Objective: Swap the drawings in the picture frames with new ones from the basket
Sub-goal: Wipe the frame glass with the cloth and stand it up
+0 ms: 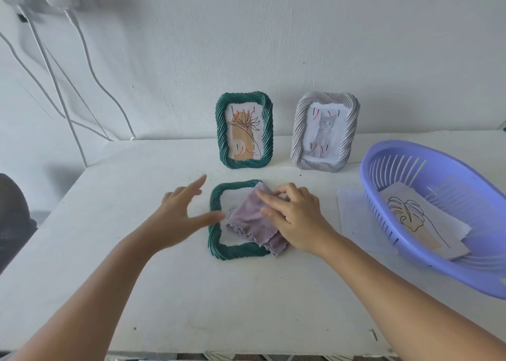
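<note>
Here your right hand (294, 218) pinched the soft lilac microfibre cloth (250, 223) over the green twisted-rim picture frame lying flat (216, 241) near you, while your left hand (182, 212) hovered spread, holding nothing, thumb by the frame's left rim. The frame looked rigid, its glazing probably fragile: lift by the rim. New paper drawings (419, 221), light and floppy, lay in the purple slotted plastic basket (383, 210) at right.

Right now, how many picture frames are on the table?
3. A green frame and a grey frame stand upright by the wall; a second green frame lies flat in front, partly under a cloth. None seems hidden.
</note>
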